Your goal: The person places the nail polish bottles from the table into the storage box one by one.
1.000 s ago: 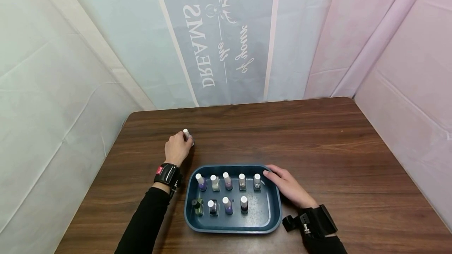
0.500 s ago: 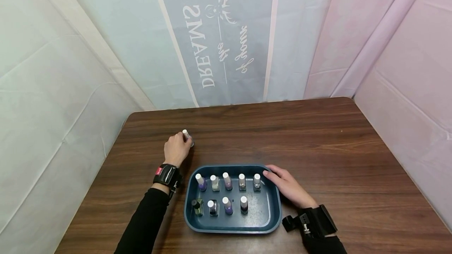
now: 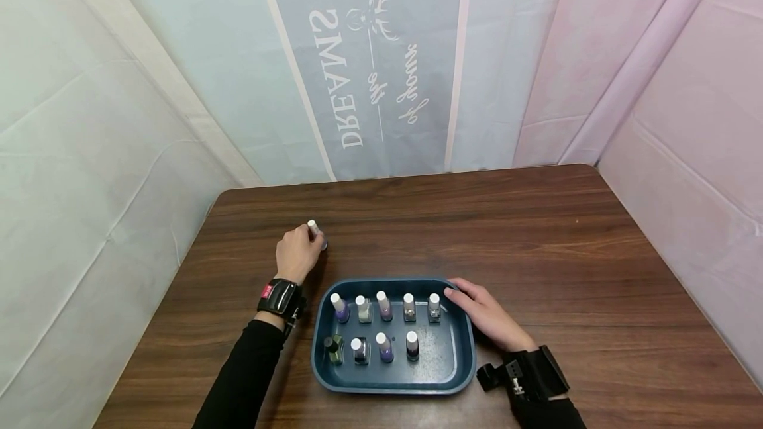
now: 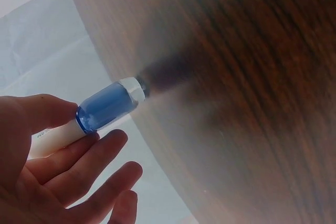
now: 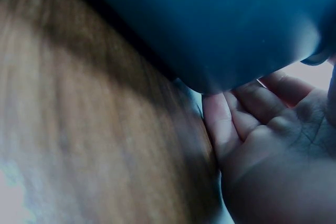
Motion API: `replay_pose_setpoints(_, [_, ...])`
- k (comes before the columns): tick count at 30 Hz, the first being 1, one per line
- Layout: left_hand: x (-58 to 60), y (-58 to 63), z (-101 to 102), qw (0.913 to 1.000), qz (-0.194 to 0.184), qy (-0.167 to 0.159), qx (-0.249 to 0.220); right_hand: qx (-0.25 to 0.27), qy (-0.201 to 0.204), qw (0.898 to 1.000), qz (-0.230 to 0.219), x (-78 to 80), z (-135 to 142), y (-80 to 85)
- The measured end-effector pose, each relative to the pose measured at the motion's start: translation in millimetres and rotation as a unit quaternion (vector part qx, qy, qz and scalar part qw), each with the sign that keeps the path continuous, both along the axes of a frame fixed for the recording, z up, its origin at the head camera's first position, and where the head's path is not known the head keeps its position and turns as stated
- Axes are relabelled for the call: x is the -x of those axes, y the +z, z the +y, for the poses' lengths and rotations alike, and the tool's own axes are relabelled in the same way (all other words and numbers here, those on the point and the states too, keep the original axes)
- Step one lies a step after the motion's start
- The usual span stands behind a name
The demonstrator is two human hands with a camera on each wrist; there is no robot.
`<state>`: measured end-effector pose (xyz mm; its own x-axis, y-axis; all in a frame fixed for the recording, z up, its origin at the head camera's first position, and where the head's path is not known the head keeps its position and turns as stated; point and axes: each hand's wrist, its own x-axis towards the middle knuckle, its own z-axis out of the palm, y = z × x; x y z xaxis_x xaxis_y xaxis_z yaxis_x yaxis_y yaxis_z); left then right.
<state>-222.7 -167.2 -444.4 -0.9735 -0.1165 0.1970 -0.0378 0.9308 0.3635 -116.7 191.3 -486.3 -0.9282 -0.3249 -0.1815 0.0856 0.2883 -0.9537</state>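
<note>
My left hand (image 3: 297,253) pinches a nail polish bottle (image 3: 316,227) by its white cap, thumb on one side and fingers on the other. Up close in the left wrist view, the bottle (image 4: 109,106) has blue polish inside, and its base points toward the wooden table. At the far right corner of a blue tray (image 3: 393,386), my right hand (image 3: 490,318) grips the rim, thumb over the edge and fingers outside. The right wrist view has those fingers (image 5: 223,121) against the tray's outer wall (image 5: 210,35). Several nail polish bottles (image 3: 385,349) stand in two rows in the tray.
The brown wooden table (image 3: 584,270) carries the tray near its front edge. Pale fabric curtains (image 3: 387,85) hang behind the table and at both sides. In the tray's near row, an olive green bottle (image 3: 335,349) with a dark cap stands leftmost.
My left hand and the bottle have shifted very slightly left and toward me. My right hand and the tray stay where they were.
</note>
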Motion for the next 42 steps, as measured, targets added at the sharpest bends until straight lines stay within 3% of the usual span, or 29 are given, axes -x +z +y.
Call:
replay_pose_setpoints(16, [-7.4, 10.2, 2, 0.9993, 0.032, -0.018, 0.010, 0.008, 0.008, 1.000, 0.003, -0.3, 1, 1.8])
replay_pose_setpoints(23, [-12.9, 15.8, 6, 0.9981, 0.051, -0.032, 0.008, 0.001, -0.006, 1.000, 0.010, 0.1, 0, -0.2])
replay_pose_setpoints(42, [-31.9, 39.5, 24, 0.9937, 0.083, -0.076, -0.004, 0.003, -0.004, 1.000, 0.008, 0.5, 0, 1.1])
